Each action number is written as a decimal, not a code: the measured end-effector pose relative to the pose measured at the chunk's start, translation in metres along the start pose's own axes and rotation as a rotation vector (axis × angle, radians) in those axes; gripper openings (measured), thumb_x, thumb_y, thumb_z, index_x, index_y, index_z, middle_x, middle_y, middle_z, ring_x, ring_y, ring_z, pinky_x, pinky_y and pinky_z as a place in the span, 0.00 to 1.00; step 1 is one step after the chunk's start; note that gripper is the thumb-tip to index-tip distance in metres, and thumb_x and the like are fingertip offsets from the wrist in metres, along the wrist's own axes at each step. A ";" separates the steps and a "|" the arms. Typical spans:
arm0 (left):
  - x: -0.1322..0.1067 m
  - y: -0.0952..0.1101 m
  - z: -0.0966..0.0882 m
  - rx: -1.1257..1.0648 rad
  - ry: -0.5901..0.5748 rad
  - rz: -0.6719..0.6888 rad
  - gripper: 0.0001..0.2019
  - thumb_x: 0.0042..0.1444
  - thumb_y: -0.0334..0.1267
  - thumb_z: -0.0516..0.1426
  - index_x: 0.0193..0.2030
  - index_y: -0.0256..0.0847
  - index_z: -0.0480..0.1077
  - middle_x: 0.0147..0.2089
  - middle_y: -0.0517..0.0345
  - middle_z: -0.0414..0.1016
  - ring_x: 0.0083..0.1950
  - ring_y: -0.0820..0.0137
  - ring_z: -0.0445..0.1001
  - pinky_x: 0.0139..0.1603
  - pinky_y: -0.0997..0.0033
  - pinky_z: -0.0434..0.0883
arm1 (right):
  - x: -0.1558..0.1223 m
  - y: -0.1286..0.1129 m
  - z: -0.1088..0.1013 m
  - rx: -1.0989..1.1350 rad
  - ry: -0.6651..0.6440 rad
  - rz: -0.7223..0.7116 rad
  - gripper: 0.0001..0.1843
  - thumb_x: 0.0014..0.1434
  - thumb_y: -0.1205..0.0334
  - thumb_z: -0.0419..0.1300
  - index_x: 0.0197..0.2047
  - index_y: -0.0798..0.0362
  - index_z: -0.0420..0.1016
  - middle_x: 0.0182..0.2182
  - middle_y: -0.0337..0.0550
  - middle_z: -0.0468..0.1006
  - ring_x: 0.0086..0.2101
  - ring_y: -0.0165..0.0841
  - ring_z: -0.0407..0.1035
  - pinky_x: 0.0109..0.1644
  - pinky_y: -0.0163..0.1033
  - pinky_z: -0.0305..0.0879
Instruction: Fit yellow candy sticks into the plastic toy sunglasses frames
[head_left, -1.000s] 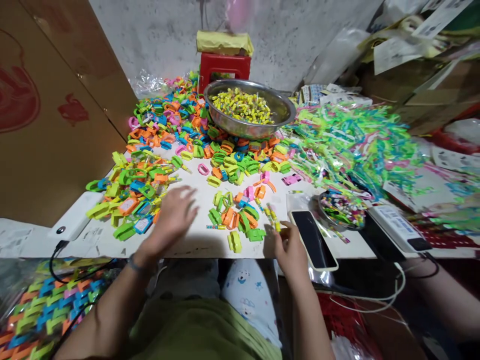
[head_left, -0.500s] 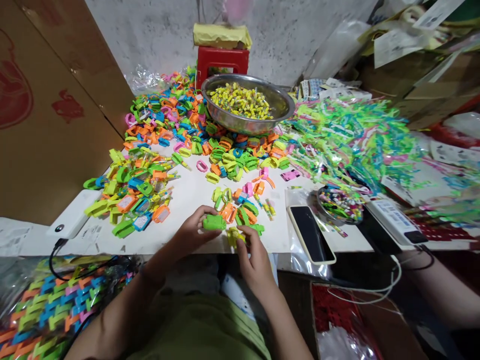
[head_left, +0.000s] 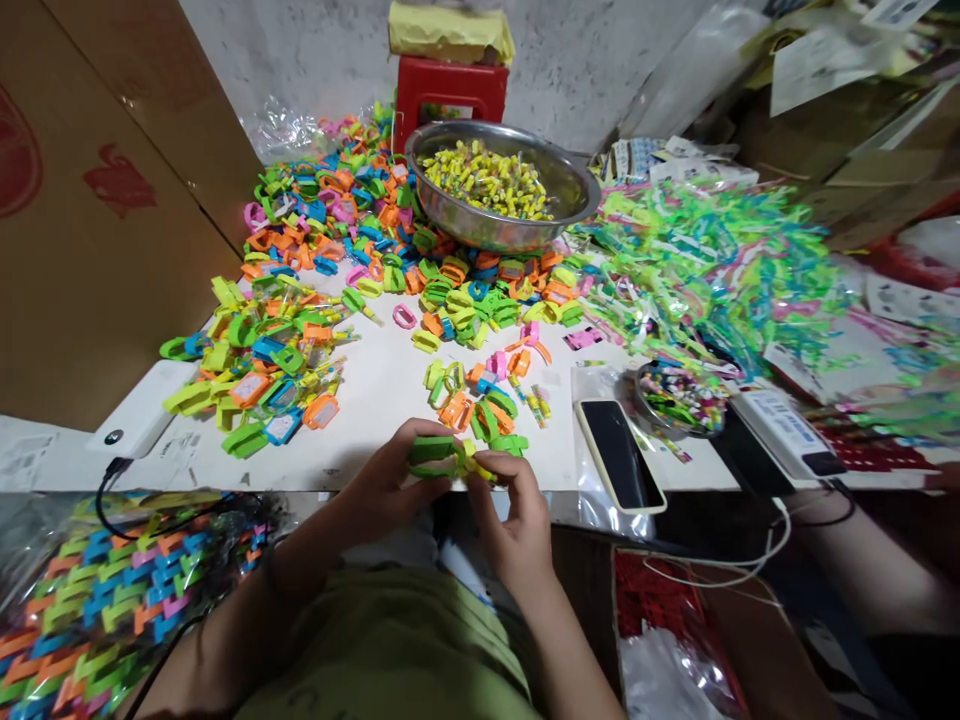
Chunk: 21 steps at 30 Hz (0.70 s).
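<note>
My left hand (head_left: 401,475) is closed on a green plastic toy watch (head_left: 431,450), held edge-up at the table's front edge so its band loop shows. My right hand (head_left: 514,515) pinches a small yellow wrapped packet (head_left: 471,462) against the right end of the watch. Fingertips partly cover the packet, so I cannot tell whether it sits inside the loop. Just beyond my hands lies a small group of toy watches (head_left: 456,410) in orange, green and blue. Several little yellow tubes (head_left: 538,402) rest beside that group.
A steel bowl (head_left: 502,232) of yellow packets stands on a heap of toy watches (head_left: 322,220). Another pile of watches (head_left: 255,385) with tubes is at left. A phone (head_left: 621,455), a small bowl (head_left: 679,400) and green strips (head_left: 720,250) lie right. Someone's arm (head_left: 870,560) shows there.
The green watch has turned from face-up to edge-on in my left hand. My right hand has brought the yellow packet up against it. The view has shifted slightly.
</note>
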<state>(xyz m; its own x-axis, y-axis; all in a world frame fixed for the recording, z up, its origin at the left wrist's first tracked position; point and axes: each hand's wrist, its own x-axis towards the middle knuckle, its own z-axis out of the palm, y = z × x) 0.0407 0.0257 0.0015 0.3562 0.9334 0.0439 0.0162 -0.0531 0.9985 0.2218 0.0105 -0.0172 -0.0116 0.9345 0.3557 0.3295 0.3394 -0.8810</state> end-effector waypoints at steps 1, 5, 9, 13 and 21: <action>0.000 0.001 0.000 0.012 -0.001 -0.002 0.19 0.60 0.41 0.58 0.56 0.44 0.61 0.54 0.49 0.69 0.53 0.65 0.73 0.54 0.66 0.70 | -0.001 0.000 0.000 0.003 0.006 0.003 0.05 0.65 0.61 0.56 0.43 0.50 0.69 0.40 0.46 0.76 0.41 0.35 0.71 0.44 0.40 0.68; -0.001 0.003 0.000 0.061 0.002 0.006 0.18 0.60 0.41 0.58 0.55 0.43 0.61 0.53 0.49 0.69 0.52 0.65 0.72 0.52 0.65 0.71 | -0.002 -0.002 -0.002 -0.081 -0.082 0.060 0.06 0.65 0.59 0.54 0.43 0.50 0.69 0.34 0.43 0.76 0.33 0.34 0.71 0.36 0.37 0.67; -0.002 0.000 0.001 0.028 0.015 -0.037 0.19 0.59 0.44 0.58 0.54 0.43 0.61 0.52 0.48 0.70 0.50 0.64 0.73 0.51 0.64 0.71 | -0.002 -0.003 -0.004 -0.311 -0.199 -0.013 0.08 0.66 0.60 0.51 0.46 0.51 0.68 0.33 0.45 0.78 0.32 0.36 0.72 0.34 0.38 0.64; -0.004 -0.007 0.004 -0.008 0.020 -0.187 0.20 0.58 0.47 0.58 0.53 0.44 0.59 0.46 0.52 0.73 0.44 0.64 0.74 0.44 0.64 0.72 | -0.004 0.000 -0.002 -0.651 -0.187 -0.158 0.06 0.61 0.59 0.56 0.36 0.52 0.70 0.24 0.44 0.75 0.26 0.37 0.68 0.30 0.38 0.56; 0.003 0.001 -0.006 0.262 -0.014 -0.328 0.18 0.53 0.49 0.60 0.46 0.43 0.64 0.36 0.60 0.73 0.37 0.66 0.73 0.36 0.68 0.70 | 0.002 0.007 0.005 -0.656 -0.325 -0.155 0.04 0.59 0.62 0.58 0.32 0.50 0.71 0.25 0.40 0.75 0.27 0.35 0.68 0.32 0.37 0.53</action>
<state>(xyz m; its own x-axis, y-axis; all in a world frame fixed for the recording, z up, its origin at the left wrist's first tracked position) 0.0358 0.0308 0.0023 0.3055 0.9108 -0.2776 0.3674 0.1562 0.9169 0.2198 0.0151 -0.0243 -0.3487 0.9003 0.2607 0.7959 0.4313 -0.4249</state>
